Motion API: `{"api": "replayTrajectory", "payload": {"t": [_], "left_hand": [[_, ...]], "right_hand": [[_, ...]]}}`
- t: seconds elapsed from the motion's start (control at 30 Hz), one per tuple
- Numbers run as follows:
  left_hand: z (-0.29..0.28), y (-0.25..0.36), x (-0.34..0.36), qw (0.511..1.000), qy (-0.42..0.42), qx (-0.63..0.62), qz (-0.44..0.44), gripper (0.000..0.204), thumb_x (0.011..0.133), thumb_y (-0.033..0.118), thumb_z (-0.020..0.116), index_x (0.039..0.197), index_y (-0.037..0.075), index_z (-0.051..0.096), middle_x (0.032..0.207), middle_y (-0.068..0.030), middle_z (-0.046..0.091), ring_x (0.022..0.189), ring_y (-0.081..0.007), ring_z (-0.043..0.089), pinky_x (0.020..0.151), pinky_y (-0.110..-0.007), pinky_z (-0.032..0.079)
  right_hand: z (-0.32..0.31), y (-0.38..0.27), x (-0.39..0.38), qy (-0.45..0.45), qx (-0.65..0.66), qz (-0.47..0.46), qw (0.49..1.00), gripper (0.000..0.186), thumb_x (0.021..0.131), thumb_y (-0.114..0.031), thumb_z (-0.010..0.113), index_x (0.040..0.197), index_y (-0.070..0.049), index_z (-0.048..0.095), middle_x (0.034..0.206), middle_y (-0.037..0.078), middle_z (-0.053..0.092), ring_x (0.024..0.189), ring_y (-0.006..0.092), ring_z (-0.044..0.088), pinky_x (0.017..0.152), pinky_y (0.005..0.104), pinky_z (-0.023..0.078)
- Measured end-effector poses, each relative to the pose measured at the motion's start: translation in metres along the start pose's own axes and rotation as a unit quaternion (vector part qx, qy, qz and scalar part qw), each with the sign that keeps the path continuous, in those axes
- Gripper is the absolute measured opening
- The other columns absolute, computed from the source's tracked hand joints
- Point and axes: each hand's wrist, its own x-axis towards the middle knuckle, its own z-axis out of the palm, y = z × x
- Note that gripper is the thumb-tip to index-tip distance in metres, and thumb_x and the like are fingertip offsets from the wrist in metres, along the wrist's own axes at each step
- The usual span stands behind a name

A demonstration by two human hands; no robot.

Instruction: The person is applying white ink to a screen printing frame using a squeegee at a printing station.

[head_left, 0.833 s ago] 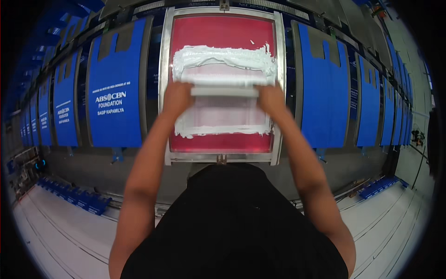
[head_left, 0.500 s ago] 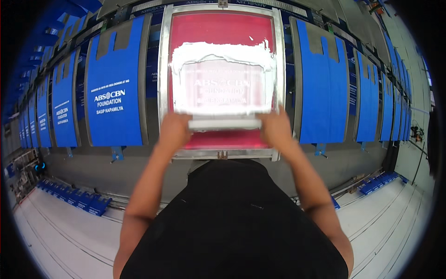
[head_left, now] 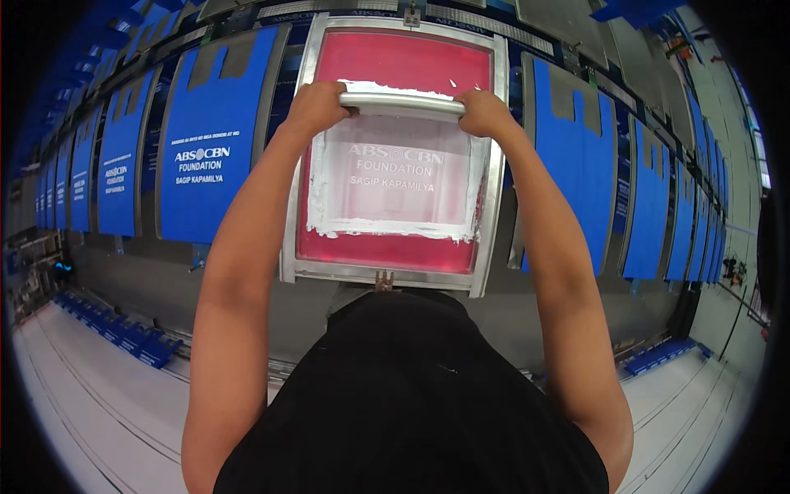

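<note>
Pale ground crossed by dark lines (head_left: pixel 107 420) spreads below and to either side of one rectangular silver metal frame (head_left: pixel 346 273), stretched with red mesh (head_left: pixel 403 53). Flat bright-blue cloth bags with cut-out handles lie on grey boards in rows flanking the frame: at least four to its left, the nearest (head_left: pixel 193 206) carrying white print, and at least three to its right, the nearest (head_left: pixel 573 181) showing plain blue. Two small metal clamps sit at the frame, one at its top edge (head_left: pixel 412 14) and one at its bottom edge (head_left: pixel 383 281). White paste (head_left: pixel 395 229) outlines a paler rectangle on the mesh within the frame. One long, rounded, pale grey bar (head_left: pixel 403 103) crosses the upper part of the frame, level between two bare hands. Left hand (head_left: pixel 317 109) and right hand (head_left: pixel 487 114) each have fingers curled tightly around one end, so the bar spans the gap between the two grips.
</note>
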Motion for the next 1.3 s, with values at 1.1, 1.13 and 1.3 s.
{"api": "replayTrajectory", "payload": {"t": [1.1,1.13,1.3], "left_hand": [[0.177,0.083,-0.304,0.698,-0.293,-0.638,-0.141,0.044,0.097,0.043,0.053,0.078,0.005,0.063,0.069,0.0003,0.058,0.062,-0.0077,0.052,0.055,-0.023,0.042],[0.178,0.085,-0.303,0.697,-0.296,-0.633,-0.159,0.046,0.096,0.044,0.053,0.077,0.004,0.063,0.068,-0.0004,0.058,0.062,-0.0084,0.052,0.055,-0.023,0.043],[0.213,0.078,-0.301,0.786,-0.284,-0.522,-0.171,0.054,0.093,0.052,0.052,0.07,0.004,0.064,0.061,-0.003,0.059,0.057,-0.0123,0.055,0.055,-0.03,0.045]], "right_hand": [[0.097,-0.142,-0.239,0.137,0.041,-0.073,0.987,0.042,0.064,0.003,0.056,0.105,-0.007,0.061,0.096,0.009,0.065,0.091,0.0299,0.058,0.079,0.0419,0.044],[0.098,-0.138,-0.237,0.13,0.044,-0.069,0.988,0.041,0.065,0.0,0.058,0.105,-0.007,0.061,0.096,0.009,0.065,0.093,0.0292,0.057,0.08,0.0415,0.043],[0.073,-0.108,-0.221,0.121,0.019,-0.071,0.99,0.039,0.068,-0.01,0.067,0.106,-0.01,0.062,0.099,0.008,0.065,0.098,0.0276,0.057,0.085,0.0439,0.041]]}}
